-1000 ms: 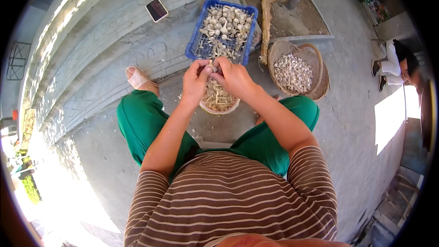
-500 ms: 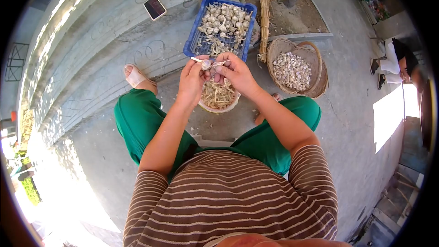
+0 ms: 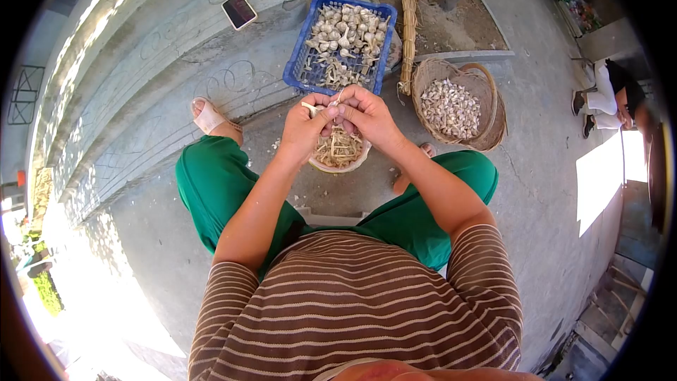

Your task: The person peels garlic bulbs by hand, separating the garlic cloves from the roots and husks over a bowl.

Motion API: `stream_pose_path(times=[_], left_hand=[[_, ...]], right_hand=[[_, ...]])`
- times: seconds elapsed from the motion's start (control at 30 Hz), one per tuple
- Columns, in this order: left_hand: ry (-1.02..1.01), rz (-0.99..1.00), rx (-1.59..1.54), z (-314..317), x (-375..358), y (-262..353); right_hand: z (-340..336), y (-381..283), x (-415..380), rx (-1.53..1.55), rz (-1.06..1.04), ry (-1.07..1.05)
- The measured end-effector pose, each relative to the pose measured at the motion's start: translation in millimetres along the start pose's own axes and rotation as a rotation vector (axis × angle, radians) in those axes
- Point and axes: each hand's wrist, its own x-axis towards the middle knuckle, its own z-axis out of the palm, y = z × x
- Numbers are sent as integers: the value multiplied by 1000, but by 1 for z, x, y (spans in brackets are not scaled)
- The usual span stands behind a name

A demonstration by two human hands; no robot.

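My left hand [image 3: 303,129] is closed around a garlic bulb, whose pale stem [image 3: 309,108] pokes out at the upper left. My right hand [image 3: 369,118] meets it, thumb and fingers pinched on the garlic with a thin strip of pale skin [image 3: 338,97] showing at the fingertips. Most of the bulb is hidden by the fingers. Just below the hands, between my feet, stands a round bowl [image 3: 331,169] full of dry stems and peelings. Beyond them is a blue plastic crate [image 3: 290,70] holding many garlic bulbs [image 3: 343,30] and loose scraps.
A wicker basket [image 3: 490,137] of separated garlic cloves [image 3: 451,109] stands to the right. A straw broom [image 3: 409,35] lies beside the crate. On the concrete step [image 3: 176,49] at left rests a phone [image 3: 239,11]. Another person [image 3: 612,99] is at the far right.
My hands have drawn closer together, the fingertips now meeting over the garlic. The bulb is more covered than before, and its stem points more upward.
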Motion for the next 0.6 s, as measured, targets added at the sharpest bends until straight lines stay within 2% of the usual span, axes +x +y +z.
stream_pose_path(times=[0.2, 0.37, 0.6], left_hand=[[-74, -28, -126, -2, 0, 1], [-91, -118, -257, -5, 0, -3], [-115, -122, -348, -6, 1, -10]], right_hand=[[-3, 4, -2, 59, 13, -33], [-1, 5, -6, 238, 64, 10], [0, 7, -9, 320, 85, 28]])
